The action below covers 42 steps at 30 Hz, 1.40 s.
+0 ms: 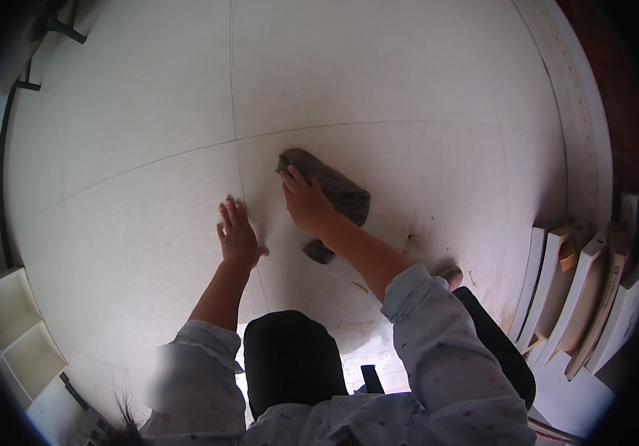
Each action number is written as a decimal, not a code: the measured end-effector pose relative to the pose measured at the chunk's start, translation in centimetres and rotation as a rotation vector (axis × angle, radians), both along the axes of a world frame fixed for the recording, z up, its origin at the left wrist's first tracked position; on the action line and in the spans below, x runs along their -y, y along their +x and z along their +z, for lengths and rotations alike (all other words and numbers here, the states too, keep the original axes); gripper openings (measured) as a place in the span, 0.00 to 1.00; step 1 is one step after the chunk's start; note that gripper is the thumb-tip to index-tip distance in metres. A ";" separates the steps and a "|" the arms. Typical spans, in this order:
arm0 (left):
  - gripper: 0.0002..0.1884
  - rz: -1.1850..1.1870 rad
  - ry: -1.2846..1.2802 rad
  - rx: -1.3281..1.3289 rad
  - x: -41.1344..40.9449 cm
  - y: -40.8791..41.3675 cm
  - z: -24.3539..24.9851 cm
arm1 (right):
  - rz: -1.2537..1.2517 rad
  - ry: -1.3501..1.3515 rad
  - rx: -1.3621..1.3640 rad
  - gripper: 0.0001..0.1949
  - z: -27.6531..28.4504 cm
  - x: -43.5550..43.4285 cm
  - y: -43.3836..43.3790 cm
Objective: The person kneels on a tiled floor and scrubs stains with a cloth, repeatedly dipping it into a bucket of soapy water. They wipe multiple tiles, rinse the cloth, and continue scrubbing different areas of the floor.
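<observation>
My right hand (307,205) lies palm down on a dark, damp-looking cloth (344,189), pressing it against the pale tiled floor (146,223). The cloth is folded into a long bundle that slants down to the right. One end of it shows below my wrist. How far my fingers curl around its edge is hard to see. To the left, my left hand (238,237) is spread on the bare tile beside a grout line, with nothing in it.
Brown dirt smears (422,234) and small bits mark the floor at my right. Flat boards or panels (568,295) lean upright at the right edge. A white open-compartment shelf unit (21,323) stands at lower left. Dark furniture legs (68,32) show at upper left.
</observation>
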<state>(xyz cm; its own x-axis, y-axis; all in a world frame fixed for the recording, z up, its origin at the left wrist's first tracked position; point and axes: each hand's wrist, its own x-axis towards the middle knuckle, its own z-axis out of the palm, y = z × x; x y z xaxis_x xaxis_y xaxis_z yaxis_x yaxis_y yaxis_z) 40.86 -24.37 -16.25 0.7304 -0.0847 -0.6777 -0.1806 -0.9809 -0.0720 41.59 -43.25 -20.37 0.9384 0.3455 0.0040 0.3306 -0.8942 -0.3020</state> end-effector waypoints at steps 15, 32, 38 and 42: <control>0.71 0.007 -0.002 0.005 -0.6 0.1 0.0 | -0.785 -0.205 -0.146 0.30 0.2 9.5 -10.8; 0.74 0.016 -0.018 0.020 -0.3 -0.1 -0.6 | -0.333 0.025 -0.044 0.23 0.2 3.9 0.1; 0.73 -0.002 0.043 -0.010 -0.6 0.1 -0.3 | -0.188 -0.053 0.018 0.21 -0.9 2.9 -1.9; 0.73 -0.006 0.027 -0.006 -0.3 0.1 -0.2 | -0.280 -0.070 -0.068 0.20 -0.6 2.8 -0.4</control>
<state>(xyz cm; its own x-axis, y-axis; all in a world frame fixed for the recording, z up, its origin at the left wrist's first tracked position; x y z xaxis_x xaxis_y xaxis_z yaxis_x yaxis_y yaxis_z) 40.93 -24.12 -16.50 0.7260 -0.0704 -0.6840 -0.1867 -0.9776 -0.0976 41.18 -46.03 -20.93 0.9946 0.0702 -0.0764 0.0491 -0.9671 -0.2497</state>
